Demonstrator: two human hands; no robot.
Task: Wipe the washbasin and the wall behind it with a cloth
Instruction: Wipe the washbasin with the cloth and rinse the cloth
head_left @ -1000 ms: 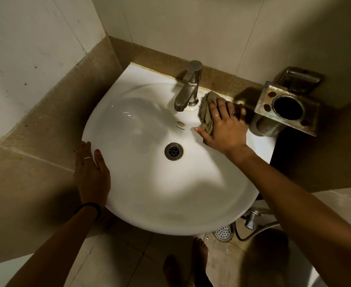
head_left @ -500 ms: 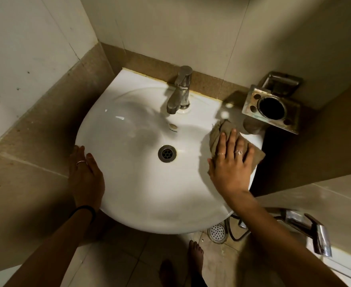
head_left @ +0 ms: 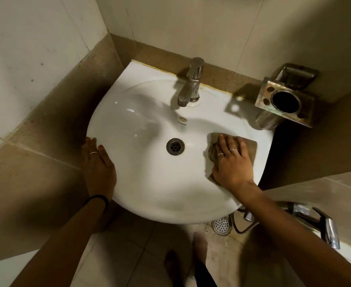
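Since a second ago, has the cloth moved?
Yes. The cloth under the right hand went from beside the tap toward the person, down the basin's right side, now level with the drain.

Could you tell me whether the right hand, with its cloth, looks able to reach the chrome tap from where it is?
Probably yes: the right hand presses the brown cloth on the white washbasin's right side, and only bare basin lies between it and the chrome tap.

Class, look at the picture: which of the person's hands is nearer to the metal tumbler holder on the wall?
Right. The right hand presses the cloth on the basin's right side, just below the holder; the left hand rests on the opposite rim.
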